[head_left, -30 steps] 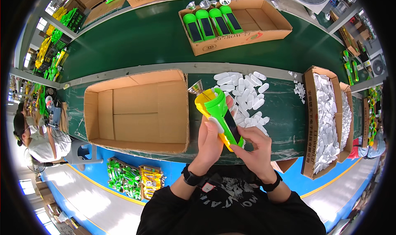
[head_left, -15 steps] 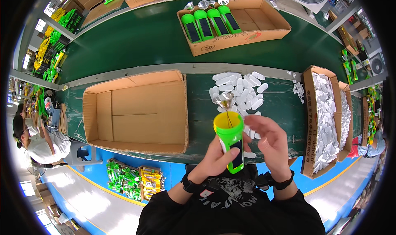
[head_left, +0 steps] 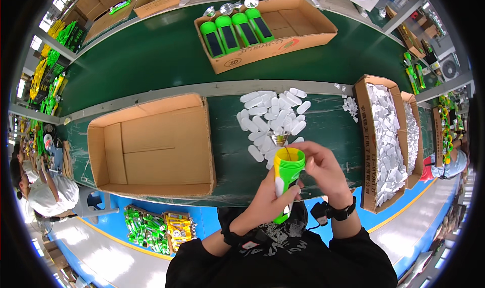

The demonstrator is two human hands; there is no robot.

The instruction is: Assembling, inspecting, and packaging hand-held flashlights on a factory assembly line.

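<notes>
My left hand point(head_left: 273, 199) is wrapped around a green flashlight body point(head_left: 290, 173), which stands nearly upright with its open, yellow-lined mouth facing up. Thin wires rise out of that mouth to a shiny reflector point(head_left: 278, 138) beyond the far rim. At the right side of the rim is my right hand point(head_left: 325, 169), its fingers bent and closed toward the thumb. Whatever they pinch, if anything, is too small or hidden to make out. Just beyond the flashlight, a loose pile of white oval plastic pieces point(head_left: 275, 111) lies on the green table point(head_left: 237, 151).
A cardboard box point(head_left: 151, 186) with bare inside stands left. At right, a long carton point(head_left: 368, 151) holds white pieces, beside a second one point(head_left: 413, 136). Across the table, a carton point(head_left: 273, 49) carries several green flashlights with reflectors. A person in white point(head_left: 55, 194) sits far left.
My right hand has closed its fingers and come in against the flashlight's rim. The flashlight has turned, hiding most of its dark panel. The whole view has shifted slightly.
</notes>
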